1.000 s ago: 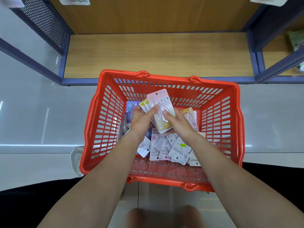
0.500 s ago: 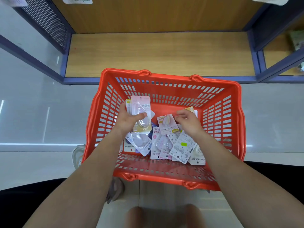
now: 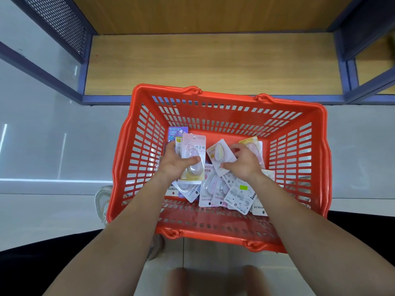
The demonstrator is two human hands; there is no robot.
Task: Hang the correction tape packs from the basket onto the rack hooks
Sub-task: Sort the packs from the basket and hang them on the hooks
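A wooden shelf (image 3: 213, 60) is seen beyond a red plastic basket (image 3: 226, 102) set on the floor, with loose correction tape packs (image 3: 239, 195) heaped on its bottom. A pink pack (image 3: 193, 150) is gripped by the left hand (image 3: 173, 165) at the basket's left side, the thumb pressed across its blister. Just beside it, a white pack (image 3: 220, 154) with yellow-striped tape is pinched, tilted, by the right hand (image 3: 243, 163).

I can enter the slatted red plastic basket (image 3: 213, 233) only from above; its walls fence the carded tape packs (image 3: 239, 193).
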